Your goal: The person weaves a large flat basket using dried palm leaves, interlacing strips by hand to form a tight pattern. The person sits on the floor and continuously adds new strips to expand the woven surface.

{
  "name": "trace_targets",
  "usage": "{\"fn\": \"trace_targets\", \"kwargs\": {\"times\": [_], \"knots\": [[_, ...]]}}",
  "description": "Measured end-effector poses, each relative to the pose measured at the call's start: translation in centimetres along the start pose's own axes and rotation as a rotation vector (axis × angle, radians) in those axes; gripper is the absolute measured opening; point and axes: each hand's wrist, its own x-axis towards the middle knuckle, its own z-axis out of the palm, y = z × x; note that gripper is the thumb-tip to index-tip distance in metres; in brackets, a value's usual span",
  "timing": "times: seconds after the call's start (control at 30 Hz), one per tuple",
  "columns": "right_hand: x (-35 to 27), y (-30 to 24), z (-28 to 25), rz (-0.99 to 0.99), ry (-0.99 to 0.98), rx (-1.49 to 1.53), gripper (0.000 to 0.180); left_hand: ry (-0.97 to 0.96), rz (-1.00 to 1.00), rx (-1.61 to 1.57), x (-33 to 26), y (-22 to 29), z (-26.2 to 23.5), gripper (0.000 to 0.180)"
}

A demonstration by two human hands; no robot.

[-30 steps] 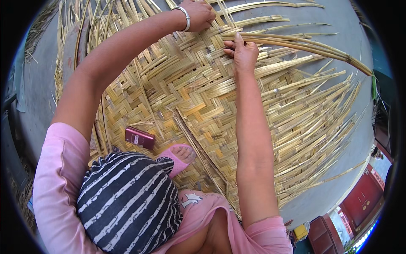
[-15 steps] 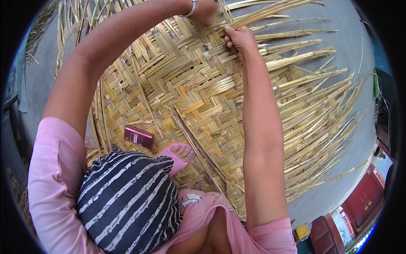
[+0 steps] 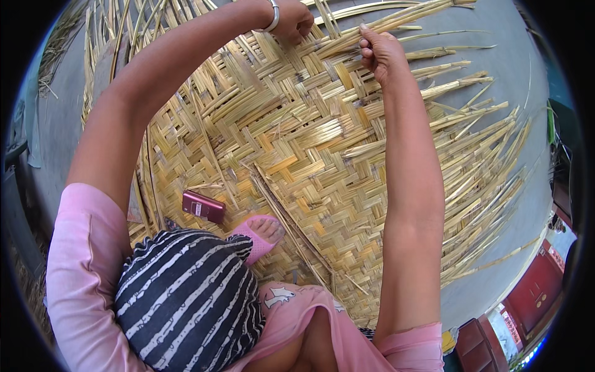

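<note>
A large mat (image 3: 297,158) of split, straw-coloured cane-like strips lies beneath both my arms, its diagonal weave ending in long loose strips. At its far side, my right hand (image 3: 383,53) is closed, thumb and fingers pinching a bundle of strips (image 3: 412,13) that runs out to the right. My left hand (image 3: 292,23), a silver bangle on the wrist, reaches over from the left to the far edge of the weave. Its fingers curl down against the strips, and what they grip is hidden.
A dark pink phone-like device (image 3: 203,206) lies on the mat beside my foot in a pink slipper (image 3: 260,239). Loose thin strips (image 3: 291,226) rest across the weave near it. Grey floor (image 3: 471,56) surrounds the mat; a red door-like panel (image 3: 536,282) stands far right.
My right hand has slid to the right along the strips. My left hand has shifted slightly left and its fingers now show more clearly.
</note>
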Motion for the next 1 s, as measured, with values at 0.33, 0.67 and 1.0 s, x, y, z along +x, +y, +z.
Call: {"fn": "trace_targets", "kwargs": {"times": [0.33, 0.67, 1.0], "knots": [[1.6, 2.4, -0.1, 0.086, 0.077, -0.008, 0.021, 0.030, -0.078, -0.097, 0.1, 0.3, 1.2, 0.022], [0.8, 2.4, -0.1, 0.045, 0.005, 0.003, 0.022, 0.132, -0.062, -0.210, -1.0, 0.9, 1.4, 0.025], [1.5, 2.6, -0.6, 0.065, 0.062, 0.046, 0.019, 0.592, -0.197, -0.024, -0.6, 4.0, 6.2, 0.043]]}}
